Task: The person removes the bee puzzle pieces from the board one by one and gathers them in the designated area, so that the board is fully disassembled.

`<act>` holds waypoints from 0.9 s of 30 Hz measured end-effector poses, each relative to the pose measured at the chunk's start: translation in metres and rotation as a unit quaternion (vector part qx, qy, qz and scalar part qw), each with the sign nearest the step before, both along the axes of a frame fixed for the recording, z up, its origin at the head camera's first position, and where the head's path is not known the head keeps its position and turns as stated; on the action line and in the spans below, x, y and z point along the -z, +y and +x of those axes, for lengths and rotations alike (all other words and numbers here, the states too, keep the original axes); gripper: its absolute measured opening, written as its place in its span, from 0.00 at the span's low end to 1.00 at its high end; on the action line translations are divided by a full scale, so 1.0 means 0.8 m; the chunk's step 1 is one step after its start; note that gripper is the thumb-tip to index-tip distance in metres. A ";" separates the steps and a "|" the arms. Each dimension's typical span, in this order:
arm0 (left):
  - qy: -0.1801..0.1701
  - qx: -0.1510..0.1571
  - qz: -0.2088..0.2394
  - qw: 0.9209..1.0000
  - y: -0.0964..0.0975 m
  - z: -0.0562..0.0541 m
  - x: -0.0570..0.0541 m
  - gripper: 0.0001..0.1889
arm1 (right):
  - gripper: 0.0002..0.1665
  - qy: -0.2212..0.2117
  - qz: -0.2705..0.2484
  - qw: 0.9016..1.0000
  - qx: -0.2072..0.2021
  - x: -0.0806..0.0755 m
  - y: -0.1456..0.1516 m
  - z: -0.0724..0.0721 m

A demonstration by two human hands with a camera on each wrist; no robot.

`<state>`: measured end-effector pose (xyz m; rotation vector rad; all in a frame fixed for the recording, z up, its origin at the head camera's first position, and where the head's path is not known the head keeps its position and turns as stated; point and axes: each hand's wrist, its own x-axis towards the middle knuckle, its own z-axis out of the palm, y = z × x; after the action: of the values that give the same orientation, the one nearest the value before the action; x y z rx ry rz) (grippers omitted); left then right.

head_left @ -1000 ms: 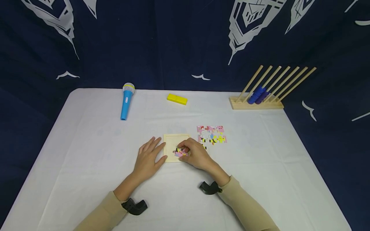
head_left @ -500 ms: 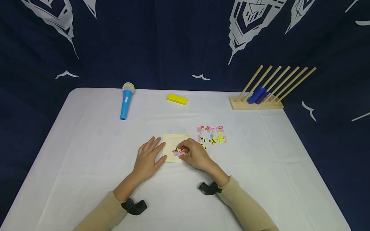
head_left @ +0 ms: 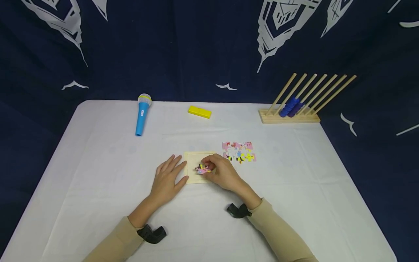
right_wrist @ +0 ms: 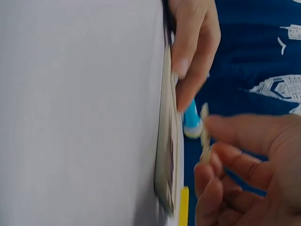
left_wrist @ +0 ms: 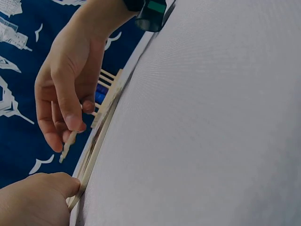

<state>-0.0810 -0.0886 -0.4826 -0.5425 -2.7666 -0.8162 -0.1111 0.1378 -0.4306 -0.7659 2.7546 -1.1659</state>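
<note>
My right hand (head_left: 225, 174) pinches a small jigsaw piece (head_left: 202, 169), printed pink, yellow and black, between thumb and fingertips. Seen edge-on in the right wrist view, that jigsaw piece (right_wrist: 205, 136) is held up apart from the pale wooden puzzle tray (head_left: 191, 158). My left hand (head_left: 166, 182) lies at the tray's left side with its fingers spread, thumb and index finger touching the edge. In the left wrist view its thumb (left_wrist: 59, 184) presses on the rim. The right hand covers the tray's right part, and a purplish patch shows inside the tray in the right wrist view.
Loose jigsaw pieces (head_left: 240, 152) lie in rows to the right of the tray. Farther back are a blue toy microphone (head_left: 141, 116), a yellow block (head_left: 199, 112) and a wooden peg stand (head_left: 289, 119) with blue and purple beads. A dark patterned cloth (head_left: 196, 47) hangs behind the white table.
My right hand has lifted the jigsaw piece slightly up from the tray and tilted it. My left hand has stayed at the tray's edge. The head view has shifted a little.
</note>
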 end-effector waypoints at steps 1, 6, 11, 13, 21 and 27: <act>-0.001 0.000 0.001 1.000 0.001 0.000 0.000 0.26 | 0.20 0.002 -0.006 1.000 -0.001 -0.001 0.005 -0.001; 0.004 0.004 0.012 1.000 0.003 0.000 0.002 0.26 | 0.20 0.012 -0.020 1.000 0.005 -0.004 0.041 -0.004; 0.000 0.002 0.013 1.000 0.002 0.000 0.004 0.26 | 0.20 0.018 -0.013 0.999 0.040 -0.005 0.085 -0.006; -0.006 0.000 0.011 1.000 0.002 0.000 0.003 0.26 | 0.20 0.016 -0.007 0.998 0.054 -0.005 0.101 -0.006; -0.011 0.000 0.011 1.000 0.000 -0.001 0.002 0.26 | 0.19 0.011 0.021 0.996 0.081 -0.002 0.134 -0.006; -0.013 0.001 0.013 1.000 0.001 -0.001 0.001 0.26 | 0.19 0.015 0.027 0.997 0.074 0.007 0.142 -0.004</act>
<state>-0.0816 -0.0881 -0.4834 -0.5336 -2.7759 -0.8642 -0.1144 0.2515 -0.4360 -0.5865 2.8978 -1.1079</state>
